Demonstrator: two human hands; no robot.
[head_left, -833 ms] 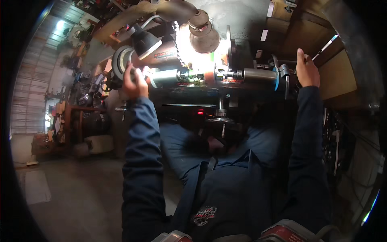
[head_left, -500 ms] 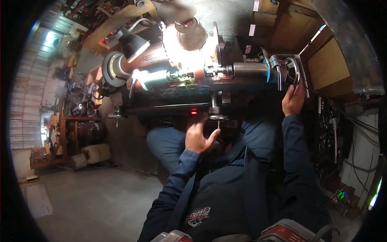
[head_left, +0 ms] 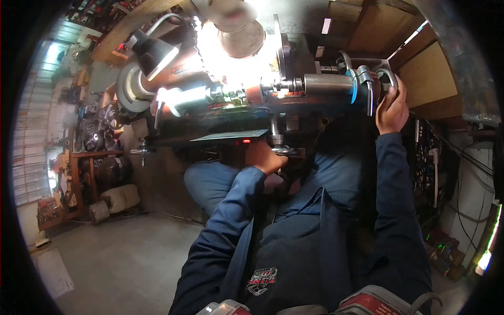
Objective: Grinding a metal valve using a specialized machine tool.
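The person's right hand (head_left: 393,113) is up against the metal handwheel (head_left: 392,77) at the right end of the machine (head_left: 210,121), fingers along its outer rim and thumb set apart from them; whether they close on it, I can't tell. The left hand (head_left: 263,156) reaches below the flat dark plate (head_left: 230,136), beside the small lower handwheel (head_left: 284,150), its fingers hidden, so I can't tell their state. Above, a steel cylinder (head_left: 328,87) lies level beside a blue disc (head_left: 354,90); a black lamp (head_left: 152,55) leans at the left
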